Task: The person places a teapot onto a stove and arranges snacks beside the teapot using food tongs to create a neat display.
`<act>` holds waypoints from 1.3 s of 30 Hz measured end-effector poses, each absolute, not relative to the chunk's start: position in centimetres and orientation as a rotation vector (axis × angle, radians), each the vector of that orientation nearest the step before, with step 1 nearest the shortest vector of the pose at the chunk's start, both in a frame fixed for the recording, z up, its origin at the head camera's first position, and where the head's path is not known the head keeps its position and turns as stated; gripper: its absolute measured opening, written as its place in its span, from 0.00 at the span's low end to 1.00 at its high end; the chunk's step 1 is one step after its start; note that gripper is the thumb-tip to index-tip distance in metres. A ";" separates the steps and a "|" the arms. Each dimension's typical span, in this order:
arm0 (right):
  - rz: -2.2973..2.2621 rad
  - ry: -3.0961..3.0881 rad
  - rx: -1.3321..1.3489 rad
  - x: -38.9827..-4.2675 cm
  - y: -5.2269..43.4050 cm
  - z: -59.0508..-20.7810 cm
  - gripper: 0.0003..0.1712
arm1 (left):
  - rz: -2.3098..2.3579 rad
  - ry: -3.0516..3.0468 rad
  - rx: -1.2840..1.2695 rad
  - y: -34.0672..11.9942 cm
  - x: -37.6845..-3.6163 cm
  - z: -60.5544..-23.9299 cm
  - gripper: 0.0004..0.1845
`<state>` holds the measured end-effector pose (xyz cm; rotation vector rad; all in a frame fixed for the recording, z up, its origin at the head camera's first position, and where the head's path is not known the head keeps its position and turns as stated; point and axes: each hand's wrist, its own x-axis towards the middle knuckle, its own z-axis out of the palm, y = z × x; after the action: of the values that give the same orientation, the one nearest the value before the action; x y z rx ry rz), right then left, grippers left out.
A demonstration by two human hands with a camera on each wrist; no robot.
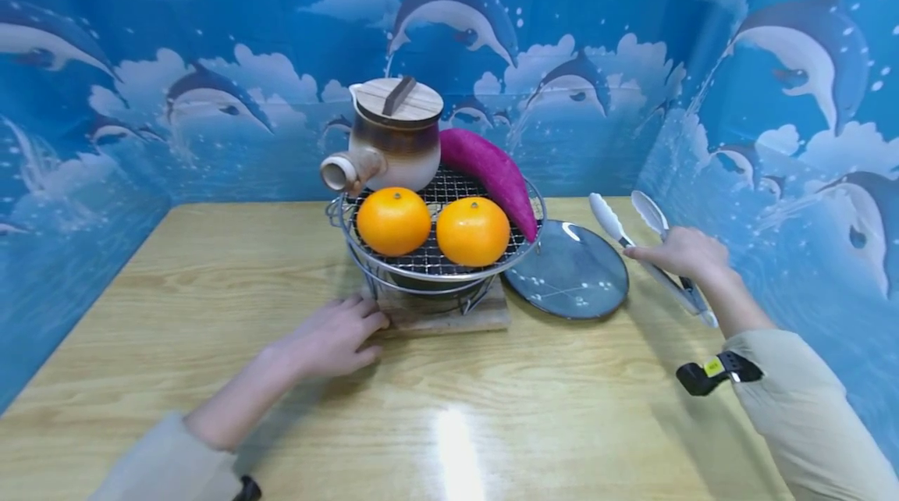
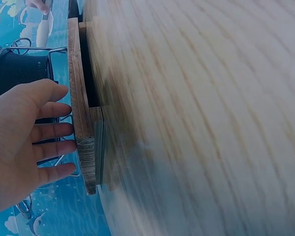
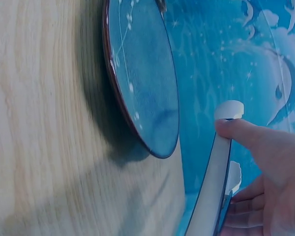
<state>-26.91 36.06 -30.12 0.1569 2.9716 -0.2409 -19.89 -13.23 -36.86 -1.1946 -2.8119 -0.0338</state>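
I am taking hold of the tongs (image 1: 649,251), which are lying on the table (image 1: 211,275) at about three o'clock from the grill rack (image 1: 435,271), just beyond the blue plate (image 1: 569,275). My right hand (image 1: 680,253) is lying over their arms with the index finger stretched along one arm and the other fingers curling round underneath, as the right wrist view shows; the white tips are pointing away toward twelve o'clock. My left hand (image 1: 335,337) is released, its straight fingers touching the wooden board (image 1: 449,318) under the rack at about seven o'clock.

I am judging this to be the pick-up step, with the tongs not yet lifted. The next move, I think, is calling for a firmer grip and a clean lift past the plate's rim toward the two oranges (image 1: 393,220), the purple sweet potato (image 1: 492,173) and the clay teapot (image 1: 393,138) on the mesh.

I am reading no brand or writing anywhere; the yellow tag on my wrist strap (image 1: 716,370) is too small to make out.
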 end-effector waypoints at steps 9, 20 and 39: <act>-0.254 2.946 0.265 -27.5 37.6 -31.4 0.50 | -0.062 -2.819 -1.184 -13.2 -19.7 -37.1 0.15; -0.237 2.940 0.324 -28.0 39.6 -33.6 0.58 | -0.074 -2.793 -1.195 -13.1 -19.7 -37.2 0.14; -0.165 2.898 0.354 -28.8 40.3 -35.1 0.59 | -0.059 -2.792 -1.176 -13.3 -19.8 -37.2 0.15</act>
<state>-28.81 40.34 -35.05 0.3537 2.8977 -0.1655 -19.78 -13.31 -37.19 -1.1763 -2.7919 -0.0588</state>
